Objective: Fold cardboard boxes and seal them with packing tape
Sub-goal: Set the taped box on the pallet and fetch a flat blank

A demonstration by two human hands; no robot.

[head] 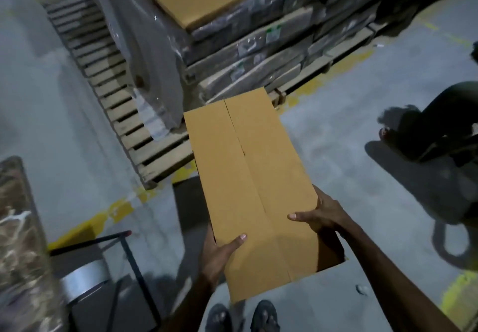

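Observation:
A long brown cardboard box [256,184] is held in the air above the floor, its two top flaps folded down and meeting along a middle seam. My left hand [219,251] grips its near left edge, thumb lying on top. My right hand [318,215] grips the near right edge, thumb on the top face and fingers underneath. The box's near end hangs open over my feet. No packing tape is in sight.
A wooden pallet [124,124] stacked with wrapped flat cartons [245,54] stands ahead. A black metal stand [113,249] and a patterned surface [18,228] are at the left. Another person's foot [403,135] is at the right. Yellow floor lines cross the grey concrete.

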